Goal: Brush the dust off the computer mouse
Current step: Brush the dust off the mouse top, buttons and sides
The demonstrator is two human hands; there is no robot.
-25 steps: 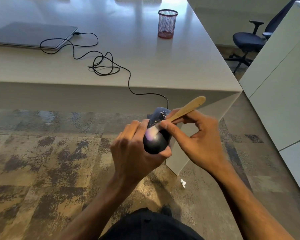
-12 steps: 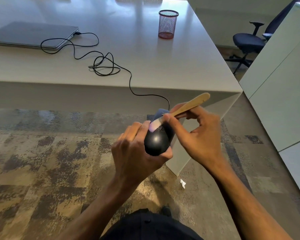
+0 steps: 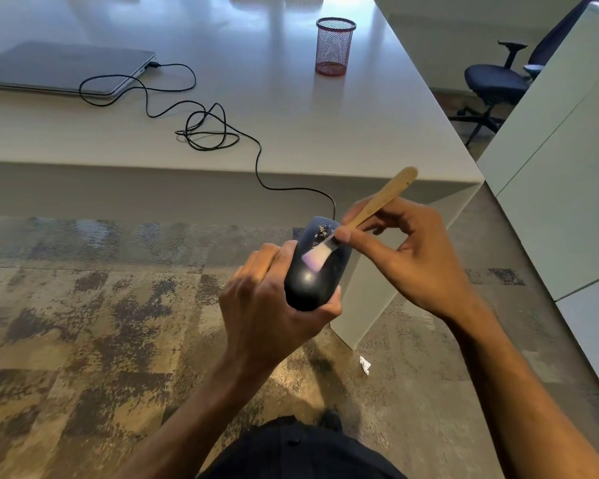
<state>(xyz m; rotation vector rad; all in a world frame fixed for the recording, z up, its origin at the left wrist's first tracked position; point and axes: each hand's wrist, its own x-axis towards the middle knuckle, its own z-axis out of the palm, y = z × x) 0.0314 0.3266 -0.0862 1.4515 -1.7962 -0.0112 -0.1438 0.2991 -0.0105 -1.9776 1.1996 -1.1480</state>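
A glossy black computer mouse (image 3: 312, 283) is held in the air below the desk's front edge, gripped from the left and underneath by my left hand (image 3: 267, 305). Pale dust specks sit on its far end near the buttons. My right hand (image 3: 412, 257) pinches a small brush with a wooden handle (image 3: 381, 202), and its light bristles (image 3: 315, 257) rest on the mouse's top middle. The mouse's black cable (image 3: 256, 157) runs up over the desk edge.
The white desk (image 3: 291, 108) carries a closed grey laptop (image 3: 63, 67) with the cable plugged in, plus a red mesh pen cup (image 3: 335, 46). A white cabinet (image 3: 567, 167) stands on the right, an office chair (image 3: 495, 84) behind it. A paper scrap (image 3: 365, 364) lies on the patterned carpet.
The brush has swept over the mouse top: bristles went from the middle toward the far end, then back to the middle. Dust on the far end shows again.
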